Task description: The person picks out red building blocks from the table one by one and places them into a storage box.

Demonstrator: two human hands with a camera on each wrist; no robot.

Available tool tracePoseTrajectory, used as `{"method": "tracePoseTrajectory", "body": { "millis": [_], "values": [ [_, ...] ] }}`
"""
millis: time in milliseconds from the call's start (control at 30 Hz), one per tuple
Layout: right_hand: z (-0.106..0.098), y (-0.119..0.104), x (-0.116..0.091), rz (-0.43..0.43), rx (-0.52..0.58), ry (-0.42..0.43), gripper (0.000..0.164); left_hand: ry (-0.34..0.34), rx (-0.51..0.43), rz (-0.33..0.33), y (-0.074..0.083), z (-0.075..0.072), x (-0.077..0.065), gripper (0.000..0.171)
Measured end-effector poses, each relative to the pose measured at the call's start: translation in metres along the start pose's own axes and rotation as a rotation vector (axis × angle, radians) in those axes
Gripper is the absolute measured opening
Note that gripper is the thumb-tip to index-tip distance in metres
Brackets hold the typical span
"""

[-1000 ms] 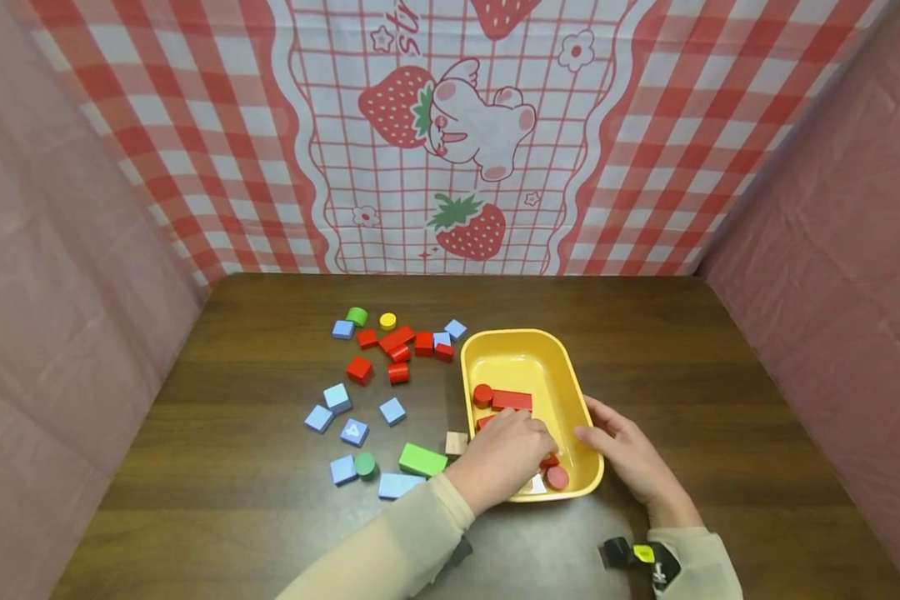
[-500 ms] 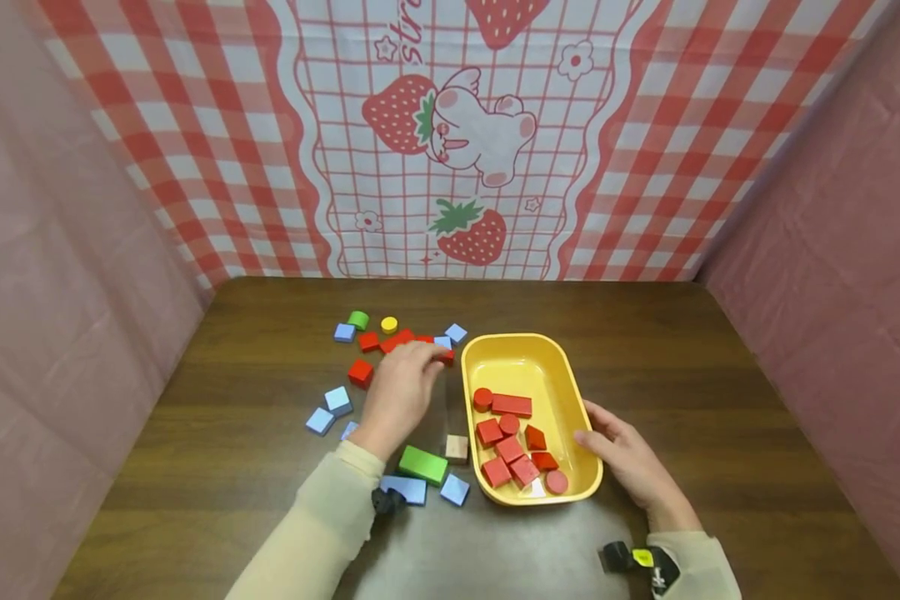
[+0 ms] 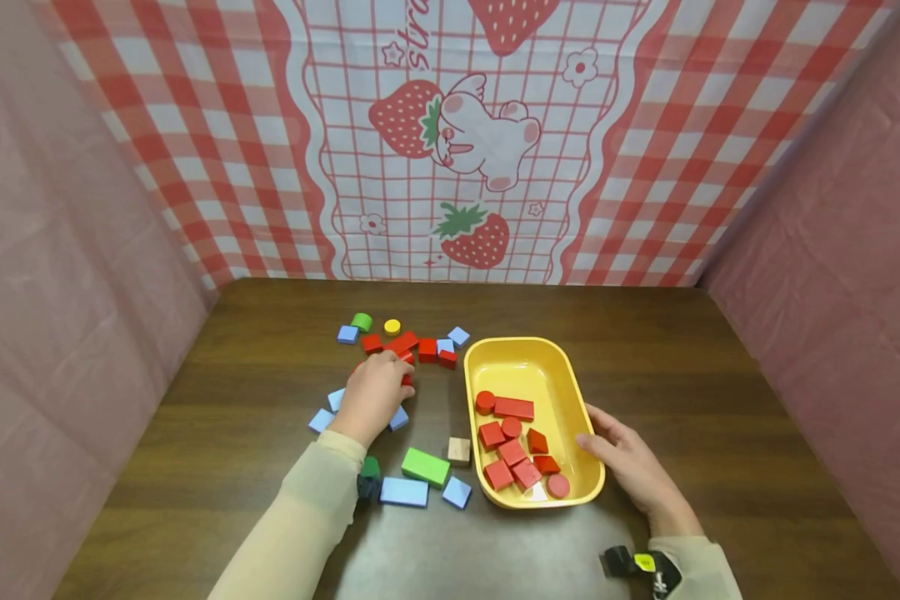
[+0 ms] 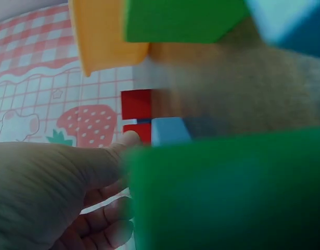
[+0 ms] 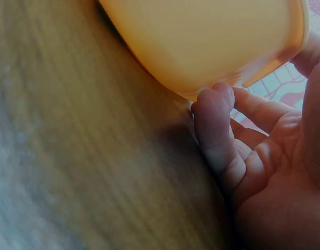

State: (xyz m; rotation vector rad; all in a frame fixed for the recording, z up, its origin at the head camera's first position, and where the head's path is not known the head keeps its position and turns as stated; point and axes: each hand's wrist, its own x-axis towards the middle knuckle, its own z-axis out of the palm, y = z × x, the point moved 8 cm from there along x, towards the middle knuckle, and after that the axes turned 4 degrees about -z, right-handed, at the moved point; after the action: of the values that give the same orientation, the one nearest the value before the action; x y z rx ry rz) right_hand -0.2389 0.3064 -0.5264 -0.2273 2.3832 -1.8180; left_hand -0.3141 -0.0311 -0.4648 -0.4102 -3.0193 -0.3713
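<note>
My left hand (image 3: pixel 373 398) reaches down over the loose blocks left of the tray, thumb and forefinger on either side of a red block (image 3: pixel 407 380), pinching it. In the left wrist view a dark green cylinder (image 4: pixel 227 198) hides the fingertips, and the thumb overlaps a red block behind it. My right hand (image 3: pixel 628 462) holds the right side of a yellow plastic tray (image 3: pixel 525 375), thumb over the rim and fingers against the outer wall. The right wrist view has the fingertips at the tray's lower edge. Several red blocks (image 3: pixel 512 452) lie inside its near half.
Around the left hand lie more red blocks (image 3: pixel 427 350), blue blocks (image 3: pixel 404 492), a light green block (image 3: pixel 425 467), a yellow disc (image 3: pixel 392 327) and a plain wooden cube (image 3: pixel 459 452). A checked cloth (image 3: pixel 232 167) hangs behind the brown table (image 3: pixel 645 350).
My left hand has left the tray, passed over the red blocks at the back, then come slightly nearer and left onto a red block. The right hand stays on the tray.
</note>
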Motion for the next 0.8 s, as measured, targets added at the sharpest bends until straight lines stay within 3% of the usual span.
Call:
{"method": "tracePoseTrajectory", "body": {
  "millis": [133,300,367,433,533,600,700,800],
  "values": [
    [-0.001,0.000,-0.001,0.005,-0.005,0.010,0.058,-0.043,-0.022,-0.024,0.003,0.008,-0.002,0.034],
    [-0.001,0.001,0.000,0.009,-0.008,0.013,0.058,-0.088,0.003,-0.004,0.011,0.014,-0.002,0.039],
    [0.000,0.002,0.000,0.012,-0.011,0.011,0.058,-0.060,0.018,0.003,0.016,0.010,-0.003,0.037],
    [0.000,0.002,0.000,0.013,-0.009,0.006,0.058,0.018,-0.005,0.003,0.023,0.000,-0.004,0.035],
    [-0.001,0.003,0.000,0.013,-0.017,0.007,0.058,0.168,-0.111,0.025,0.040,-0.021,-0.007,0.028],
    [-0.002,0.003,0.000,0.014,-0.023,0.009,0.058,0.224,-0.195,0.078,0.057,-0.031,-0.007,0.025],
    [-0.002,0.003,0.000,0.013,-0.027,0.012,0.058,0.206,-0.255,0.169,0.085,-0.030,-0.004,0.021],
    [-0.001,0.002,0.000,0.012,-0.023,0.011,0.057,0.147,-0.220,0.218,0.104,-0.017,0.004,0.020]
  ]
}}
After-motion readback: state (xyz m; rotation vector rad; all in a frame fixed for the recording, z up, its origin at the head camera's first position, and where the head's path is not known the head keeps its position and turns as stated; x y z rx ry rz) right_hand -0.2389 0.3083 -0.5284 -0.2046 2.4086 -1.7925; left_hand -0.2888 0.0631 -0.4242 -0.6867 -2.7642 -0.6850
